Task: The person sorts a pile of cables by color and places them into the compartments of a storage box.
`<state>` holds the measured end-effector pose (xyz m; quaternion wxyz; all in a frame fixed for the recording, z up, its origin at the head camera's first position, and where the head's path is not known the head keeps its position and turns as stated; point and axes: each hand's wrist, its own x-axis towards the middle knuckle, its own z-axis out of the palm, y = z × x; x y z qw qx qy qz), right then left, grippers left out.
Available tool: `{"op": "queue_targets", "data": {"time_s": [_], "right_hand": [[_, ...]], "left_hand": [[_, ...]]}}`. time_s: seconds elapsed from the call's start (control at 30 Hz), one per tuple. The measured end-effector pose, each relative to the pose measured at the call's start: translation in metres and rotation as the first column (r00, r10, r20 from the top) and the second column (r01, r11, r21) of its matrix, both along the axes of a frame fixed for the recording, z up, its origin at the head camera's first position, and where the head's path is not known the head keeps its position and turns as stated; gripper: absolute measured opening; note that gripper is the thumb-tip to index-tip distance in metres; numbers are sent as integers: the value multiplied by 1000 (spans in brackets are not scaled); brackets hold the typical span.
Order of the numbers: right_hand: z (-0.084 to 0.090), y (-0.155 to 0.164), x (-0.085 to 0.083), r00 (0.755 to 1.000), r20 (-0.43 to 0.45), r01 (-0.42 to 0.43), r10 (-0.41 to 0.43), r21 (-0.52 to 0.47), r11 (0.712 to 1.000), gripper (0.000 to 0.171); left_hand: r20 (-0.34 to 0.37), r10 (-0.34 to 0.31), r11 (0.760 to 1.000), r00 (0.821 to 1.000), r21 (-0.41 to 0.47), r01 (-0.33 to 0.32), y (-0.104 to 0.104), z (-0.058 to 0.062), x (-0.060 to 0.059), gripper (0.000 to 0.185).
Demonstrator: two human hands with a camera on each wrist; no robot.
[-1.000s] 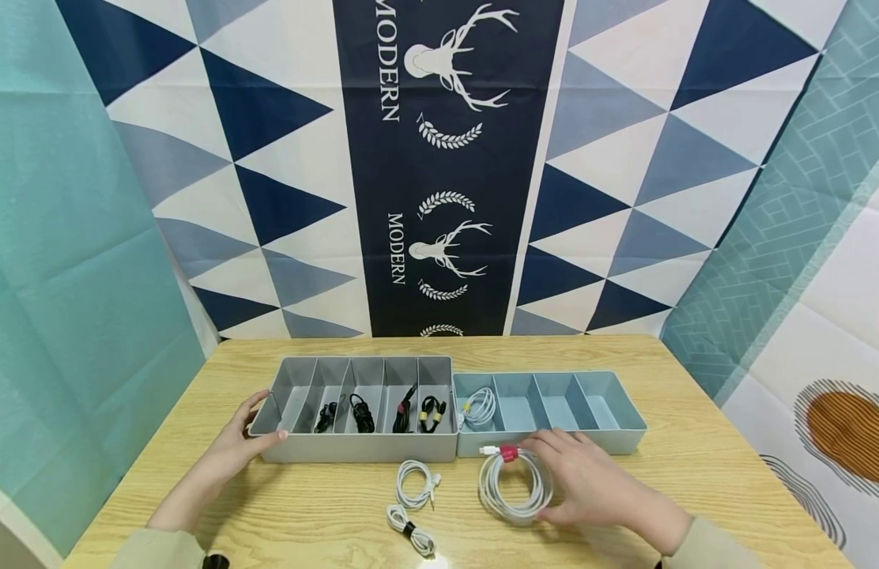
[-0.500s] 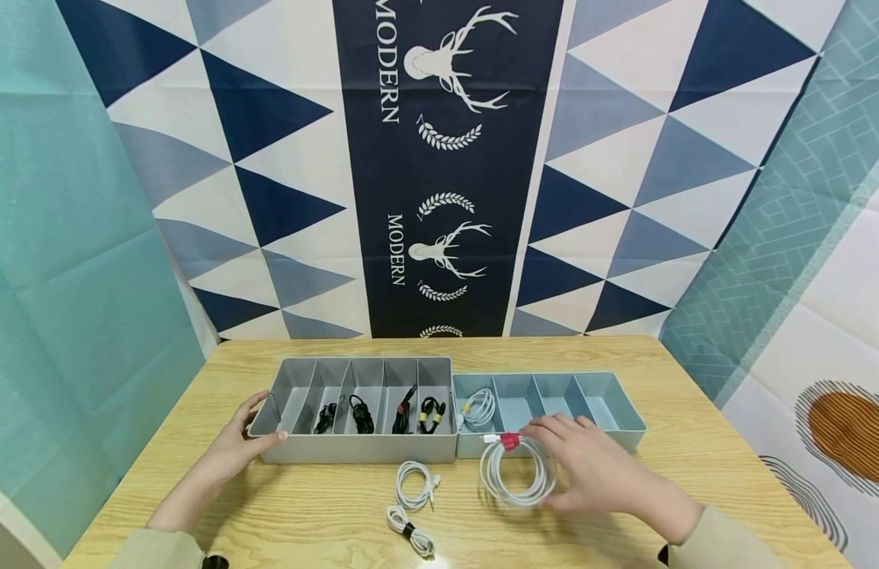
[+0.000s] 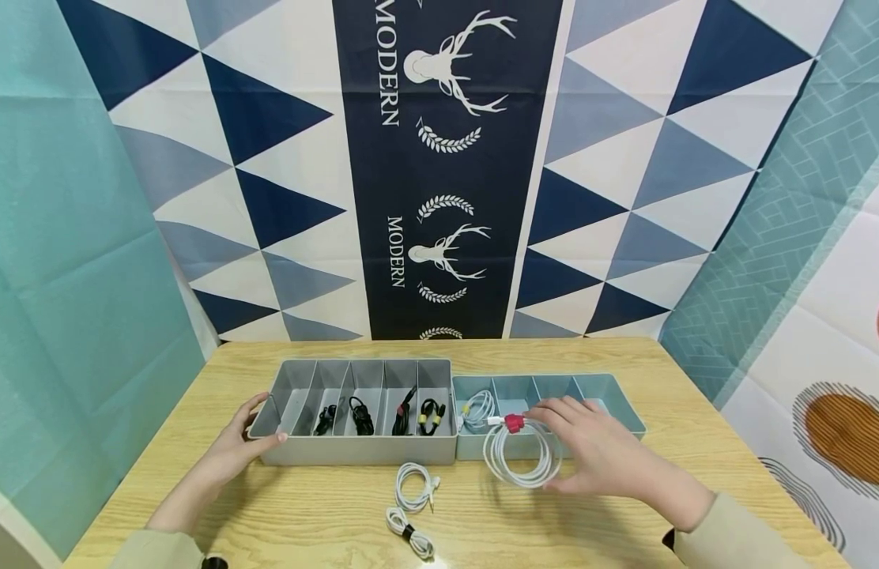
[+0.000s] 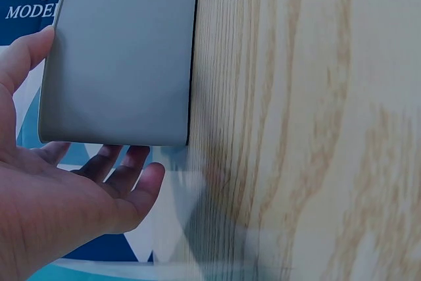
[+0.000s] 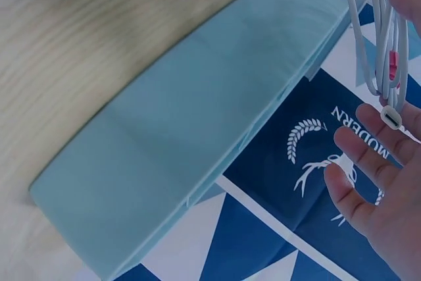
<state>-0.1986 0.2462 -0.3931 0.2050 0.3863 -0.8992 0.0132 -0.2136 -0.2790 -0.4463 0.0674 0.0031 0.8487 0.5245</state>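
My right hand (image 3: 596, 450) pinches a coiled white charging cable (image 3: 528, 479) by its right side, thumb below and fingers above. A red tie (image 3: 514, 423) binds the coil near its white plug. The coil hangs off the table and overlaps the front of the light blue divided box (image 3: 624, 442); in the right wrist view the cable (image 5: 383, 31) dangles from thumb and index finger, other fingers spread. My left hand (image 3: 236, 442) holds the left end of the grey divided box (image 3: 354, 453), thumb on its front rim, fingers along the end wall (image 4: 118, 64).
Two smaller white cables lie on the table in front: a round coil (image 3: 400, 484) and a bundle with a black tie (image 3: 421, 543). Black cables (image 3: 361, 419) sit in several grey compartments. A white cable (image 3: 482, 407) occupies the leftmost blue compartment. Patterned cloth hangs behind.
My right hand has raised the coiled cable and moved it slightly away from me, toward the blue box. My left hand stays on the grey box.
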Motion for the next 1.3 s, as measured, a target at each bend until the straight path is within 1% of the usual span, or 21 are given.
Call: {"op": "queue_targets", "data": {"time_s": [0.1,0.27,0.5,0.7,1.0,1.3], "right_hand": [[3,1,-2,1000,-23,-16,16,-12,1000,86],[10,3,-5,1000,-28,-9,8,-23,1000,85],[19,6,-8,999,-30,40,-41,-11,999,87],[24,9,-11,997,-27,67,-68,-26,997,88],[29,12,-17,994,5,110,-110,-43,993,83],[32,14,-26,990,10,143,-143,-71,987,83]], "left_hand": [[4,-3,1000,1000,-1,3,0,0,0,90],[11,-21,1000,1000,-8,21,0,1,1,90],[22,-11,1000,1000,3,11,-1,-2,0,90],[23,-11,1000,1000,5,11,-1,-1,0,89],[23,-13,1000,1000,7,12,-1,-2,-1,89],[15,-10,1000,1000,-1,10,-2,-3,-1,89]]}}
